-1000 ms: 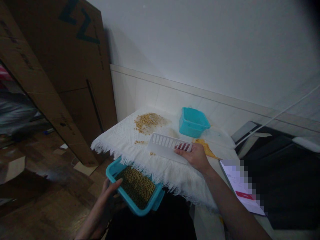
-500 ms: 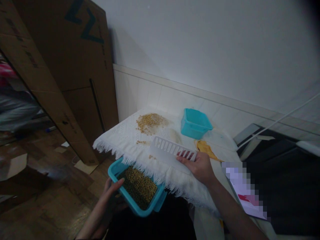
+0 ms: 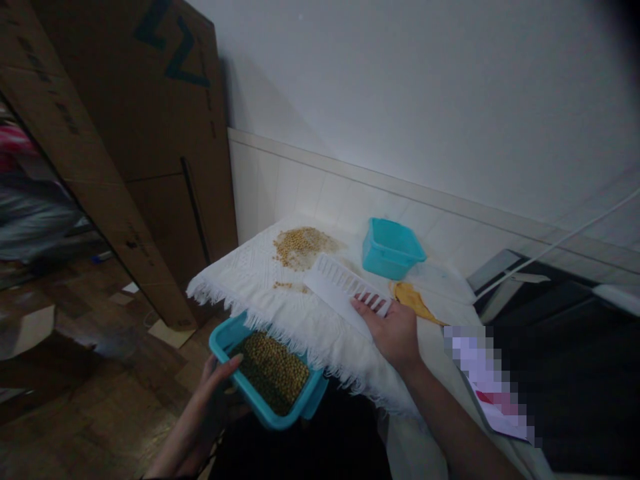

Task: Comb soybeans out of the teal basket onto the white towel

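Below the table's front edge, my left hand [image 3: 213, 387] grips the left rim of a blue plastic container [image 3: 273, 419], thumb over the rim and fingers under it. Inside lie yellow soybeans [image 3: 280, 363] and darker green beans [image 3: 250, 370]. My right hand [image 3: 397, 330] is closed on a flat white slotted plastic piece [image 3: 345, 283], held tilted over the white fringed cloth [image 3: 250, 267]. Beyond it, a spread pile of soybeans [image 3: 297, 243] rests on the cloth, with a few loose beans [image 3: 283, 285] nearer the fringe.
A second blue container [image 3: 393, 250] stands at the back right of the table. Beside it lies a yellow cloth-like item [image 3: 414, 300]. A tall cardboard box [image 3: 175, 133] rises at the left, and a white wall [image 3: 400, 100] closes the back. Dark equipment [image 3: 575, 373] is at the right.
My right hand has moved slightly left and up with the slotted piece, which now lies nearer the soybean pile. The beans near the fringe are gone from the cloth. The held container shifted slightly left.
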### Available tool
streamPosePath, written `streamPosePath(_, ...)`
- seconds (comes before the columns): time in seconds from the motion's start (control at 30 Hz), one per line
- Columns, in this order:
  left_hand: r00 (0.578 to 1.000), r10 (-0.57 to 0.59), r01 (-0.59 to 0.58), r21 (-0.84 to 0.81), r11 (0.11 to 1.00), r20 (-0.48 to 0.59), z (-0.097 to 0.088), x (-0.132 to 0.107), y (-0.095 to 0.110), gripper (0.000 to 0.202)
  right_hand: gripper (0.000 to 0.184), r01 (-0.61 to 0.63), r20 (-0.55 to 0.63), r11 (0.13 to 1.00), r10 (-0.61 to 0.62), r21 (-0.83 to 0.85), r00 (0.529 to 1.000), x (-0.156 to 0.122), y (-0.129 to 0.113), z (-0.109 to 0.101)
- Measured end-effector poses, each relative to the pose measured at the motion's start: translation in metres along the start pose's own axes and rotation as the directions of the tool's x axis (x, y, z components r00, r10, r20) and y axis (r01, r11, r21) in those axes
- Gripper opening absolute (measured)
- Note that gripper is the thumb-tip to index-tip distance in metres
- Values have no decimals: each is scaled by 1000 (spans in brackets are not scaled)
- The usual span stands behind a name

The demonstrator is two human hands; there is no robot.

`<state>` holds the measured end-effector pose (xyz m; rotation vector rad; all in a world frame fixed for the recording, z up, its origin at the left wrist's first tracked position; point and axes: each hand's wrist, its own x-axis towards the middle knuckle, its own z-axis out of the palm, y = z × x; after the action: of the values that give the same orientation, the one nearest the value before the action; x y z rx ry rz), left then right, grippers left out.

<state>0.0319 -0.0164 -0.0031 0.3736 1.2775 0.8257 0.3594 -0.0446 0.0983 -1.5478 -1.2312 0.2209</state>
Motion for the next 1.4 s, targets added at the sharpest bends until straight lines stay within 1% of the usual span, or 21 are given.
streamPosePath(0.07, 1000, 1, -1, -13, 1000, 17, 0, -2, 3, 114, 31, -10, -1, 1000, 10, -5, 1000, 8, 5, 1)
streamPosePath(0.2, 998, 9, -7, -22, 1000, 61, 0, -8, 8, 111, 28, -15, 70, 1000, 16, -15, 997, 7, 9, 2)
streamPosePath(0.27, 998, -2, 5, -31, 1000, 69, 0, -12, 11, 115, 26, -10, 88, 1000, 12, -17, 996, 3, 8, 2)
streamPosePath(0.37, 997, -30, 34, -53, 998, 75, 1, -17, 15, 124, 26, 1, 71, 1000, 1, -20, 997, 0, 6, 2)
streamPosePath(0.47, 996, -30, 36, -65, 997, 81, 2, -20, 17, 128, 27, 15, 114, 999, -12, -29, 993, 4, 6, 3)
streamPosePath(0.53, 997, -29, 34, -61, 998, 75, 3, -20, 18, 125, 30, 24, 121, 999, -19, -36, 992, 9, 7, 6)
streamPosePath(0.67, 998, -28, 29, -17, 999, 50, 4, -19, 16, 117, 37, 31, 77, 1000, -31, 2, 997, 18, 9, 20)
streamPosePath(0.73, 999, -22, 23, -15, 1000, 45, 3, -16, 15, 116, 38, 21, 105, 999, -24, 32, 994, 22, 7, 25)
streamPosePath(0.87, 997, -21, 24, -54, 998, 69, -3, -7, 12, 120, 37, -5, 160, 997, -7, 75, 987, 27, 1, 25)
streamPosePath(0.97, 995, -29, 36, -76, 996, 97, -8, -1, 11, 128, 36, -8, 154, 996, -5, 86, 988, 29, -2, 22)
streamPosePath(1.07, 995, -10, 17, -65, 998, 98, -9, 2, 10, 128, 37, -22, 159, 995, 7, 94, 987, 27, 1, 23)
streamPosePath(1.2, 998, -4, 7, -41, 999, 68, -7, -1, 10, 123, 34, -48, 144, 989, 28, 138, 989, 22, 8, 29)
streamPosePath(1.3, 997, -20, 22, -35, 999, 76, -4, -7, 13, 119, 32, -48, 133, 986, 27, 157, 991, 20, 11, 33)
streamPosePath(1.4, 996, -31, 34, -38, 999, 85, -2, -13, 17, 115, 32, -65, 150, 985, 41, 158, 988, 19, 10, 35)
